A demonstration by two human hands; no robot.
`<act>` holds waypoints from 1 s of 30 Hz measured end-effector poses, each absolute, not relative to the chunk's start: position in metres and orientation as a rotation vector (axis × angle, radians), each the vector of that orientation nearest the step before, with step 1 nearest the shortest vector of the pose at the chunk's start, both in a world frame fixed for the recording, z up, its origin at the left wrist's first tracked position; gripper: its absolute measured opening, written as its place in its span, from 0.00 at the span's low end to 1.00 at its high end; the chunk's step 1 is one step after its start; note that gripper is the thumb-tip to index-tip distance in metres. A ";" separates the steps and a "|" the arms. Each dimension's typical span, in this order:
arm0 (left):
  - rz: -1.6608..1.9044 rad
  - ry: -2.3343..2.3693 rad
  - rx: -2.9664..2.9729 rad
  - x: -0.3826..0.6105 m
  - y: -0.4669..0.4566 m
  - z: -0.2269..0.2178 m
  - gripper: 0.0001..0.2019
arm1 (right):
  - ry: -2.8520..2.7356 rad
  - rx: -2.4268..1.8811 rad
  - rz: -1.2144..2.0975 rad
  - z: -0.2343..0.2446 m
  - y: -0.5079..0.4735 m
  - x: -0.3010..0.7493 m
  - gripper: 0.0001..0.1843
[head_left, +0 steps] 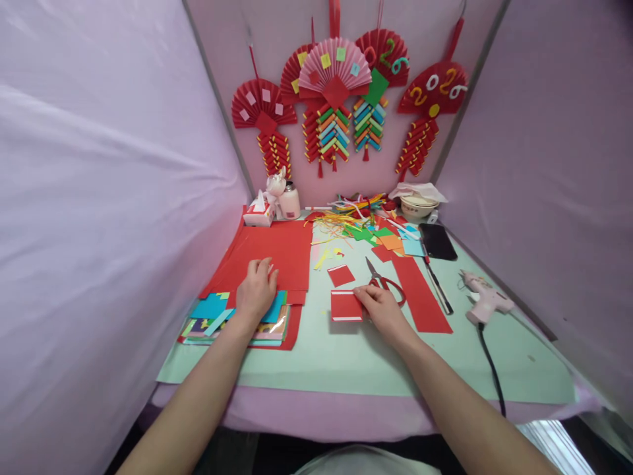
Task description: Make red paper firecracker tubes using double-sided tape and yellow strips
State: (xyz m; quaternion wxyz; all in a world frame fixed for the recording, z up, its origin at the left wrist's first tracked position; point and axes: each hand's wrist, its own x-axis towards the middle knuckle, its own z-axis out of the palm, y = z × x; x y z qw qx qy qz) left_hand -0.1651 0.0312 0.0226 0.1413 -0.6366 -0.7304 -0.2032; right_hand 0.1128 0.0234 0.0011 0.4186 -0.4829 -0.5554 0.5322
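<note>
My right hand (pixel 378 307) pinches a red paper square (pixel 346 306) by its right edge, just above the table. White strips run along the square's top and bottom edges. My left hand (pixel 257 287) is over large red paper sheets (pixel 281 254), its fingers curled and closed. A small white strip (pixel 270 268) shows between its thumb and fingers. Another red paper piece (pixel 341 275) with a white strip lies behind the held square. Red-handled scissors (pixel 383 280) lie beside my right hand, partly hidden by it. Beneath my left wrist are blue papers (pixel 208 307) and a clear plastic packet (pixel 270 328).
To the right lie a long red paper strip (pixel 420 293), a black pen-like tool (pixel 439 285), a dark phone-like slab (pixel 438 242) and a corded glue gun (pixel 487 295). Coloured scraps (pixel 390 241), a tissue box (pixel 260 212), a jar (pixel 290 201) and a bowl (pixel 418 208) stand behind.
</note>
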 end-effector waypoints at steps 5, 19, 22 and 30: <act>-0.671 -2.131 -1.723 -0.164 0.028 0.029 0.17 | -1.446 -1.202 1.290 0.004 0.022 0.112 0.19; -0.486 -1.820 -1.826 -0.167 0.067 0.059 0.15 | -1.503 -1.181 1.252 0.002 0.020 0.111 0.19; -0.363 -1.779 -1.933 -0.174 0.075 0.046 0.16 | -1.510 -1.175 1.282 0.001 0.020 0.111 0.18; -0.352 -2.052 -1.915 -0.162 0.054 0.042 0.23 | -1.603 -1.233 1.233 -0.003 0.022 0.113 0.19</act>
